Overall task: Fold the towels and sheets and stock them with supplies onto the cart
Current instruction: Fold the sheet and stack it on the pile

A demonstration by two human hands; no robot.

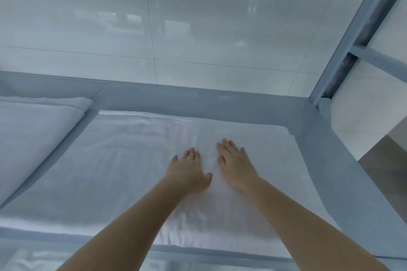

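Observation:
A folded white sheet [123, 160] lies flat on the grey top shelf of the cart [326, 160], filling most of it. My left hand [189, 171] lies palm down on the sheet's middle, fingers straight and spread. My right hand [235, 164] lies flat just to its right, fingers straight and pointing away from me. Both hands press on the cloth and hold nothing. A second folded white towel or sheet [33, 130] lies on the same shelf at the left, a grey gap apart from the first.
Glossy white floor tiles [198, 28] spread beyond the cart's far edge. A grey metal frame with crossbars [350, 35] rises at the right. More white cloth shows below the shelf's near edge at bottom left [33, 259].

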